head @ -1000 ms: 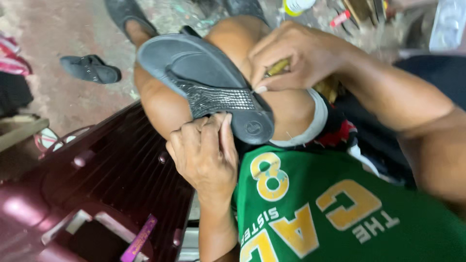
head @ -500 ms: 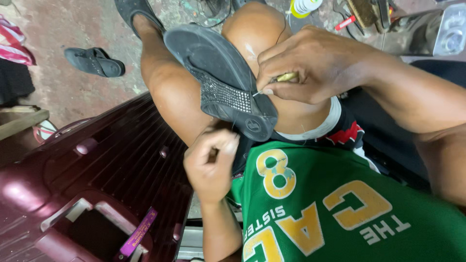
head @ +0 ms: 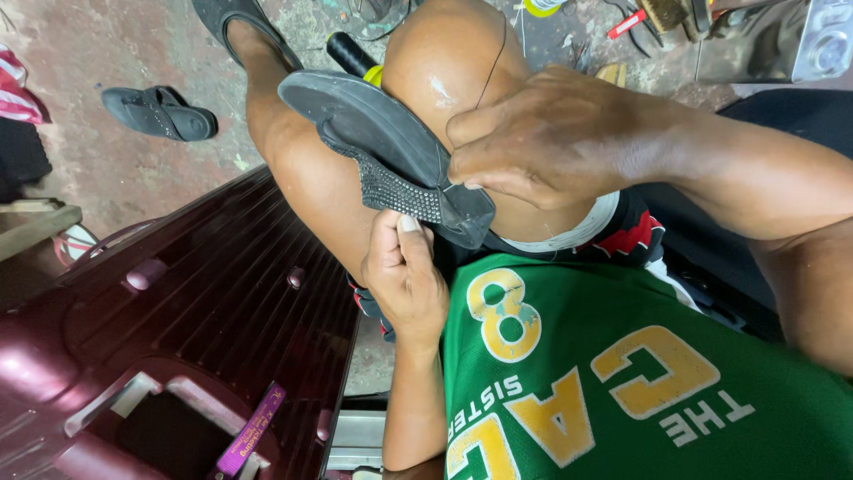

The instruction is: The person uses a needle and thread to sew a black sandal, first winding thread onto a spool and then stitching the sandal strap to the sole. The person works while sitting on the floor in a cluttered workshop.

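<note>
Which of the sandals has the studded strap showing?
The sandal held on the knee by both hands; its studded strap faces up. The other sandal lies apart on the floor, untouched.

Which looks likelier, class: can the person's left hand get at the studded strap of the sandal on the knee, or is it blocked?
Probably yes. The left hand already sits at the studded strap, and the right hand grips the sandal further along, not covering it.

grey sandal with black studded strap, maroon ribbed suitcase, green jersey with yellow lettering.
</note>
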